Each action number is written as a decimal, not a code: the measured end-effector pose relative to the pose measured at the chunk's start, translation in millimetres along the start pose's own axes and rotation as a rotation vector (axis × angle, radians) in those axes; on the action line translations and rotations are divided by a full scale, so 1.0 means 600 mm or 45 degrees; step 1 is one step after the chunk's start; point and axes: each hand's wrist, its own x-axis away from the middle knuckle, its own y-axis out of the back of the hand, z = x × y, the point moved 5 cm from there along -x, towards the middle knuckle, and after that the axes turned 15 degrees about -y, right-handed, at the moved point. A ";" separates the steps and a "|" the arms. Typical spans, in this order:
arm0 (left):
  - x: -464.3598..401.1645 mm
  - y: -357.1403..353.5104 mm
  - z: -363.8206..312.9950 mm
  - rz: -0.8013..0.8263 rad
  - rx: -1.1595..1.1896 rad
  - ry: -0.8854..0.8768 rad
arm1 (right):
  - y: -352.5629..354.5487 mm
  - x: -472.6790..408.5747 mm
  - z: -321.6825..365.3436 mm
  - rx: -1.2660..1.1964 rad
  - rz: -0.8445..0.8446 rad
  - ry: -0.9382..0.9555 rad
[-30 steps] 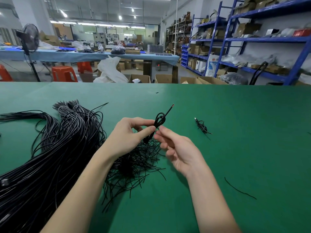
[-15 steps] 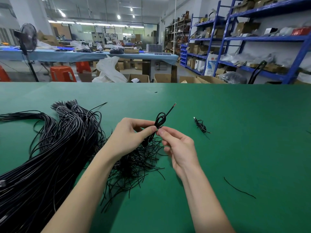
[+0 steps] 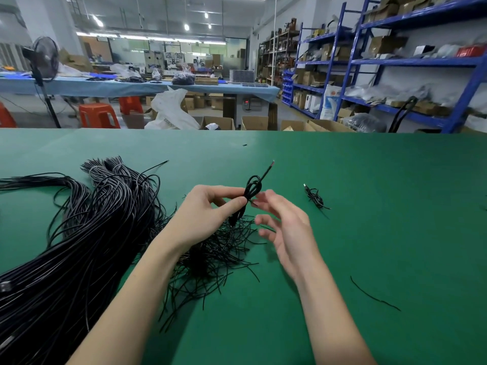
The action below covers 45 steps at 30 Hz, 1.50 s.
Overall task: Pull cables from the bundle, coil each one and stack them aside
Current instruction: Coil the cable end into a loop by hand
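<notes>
My left hand (image 3: 208,214) pinches the coil (image 3: 252,187) above the desk (image 3: 369,180) while my right hand (image 3: 286,225) hovers open beside it, so a loosened pinch could let it spring undone.

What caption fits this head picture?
Left hand pinches a coiled cable; right hand opens beside it.
</notes>
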 end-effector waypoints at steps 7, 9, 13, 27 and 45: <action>-0.004 -0.006 -0.009 0.023 -0.164 -0.243 | 0.006 0.003 0.002 0.100 0.045 -0.237; -0.005 -0.004 -0.012 0.024 -0.192 -0.275 | 0.007 0.004 0.006 0.090 0.067 -0.257; -0.005 -0.002 -0.021 0.027 -0.256 -0.276 | 0.007 0.007 0.015 0.212 0.027 -0.180; -0.002 -0.009 0.010 0.026 0.258 0.322 | -0.010 0.042 0.045 1.045 -0.488 1.097; -0.004 -0.003 0.002 0.029 -0.029 -0.056 | 0.013 0.015 0.016 0.153 -0.054 -0.358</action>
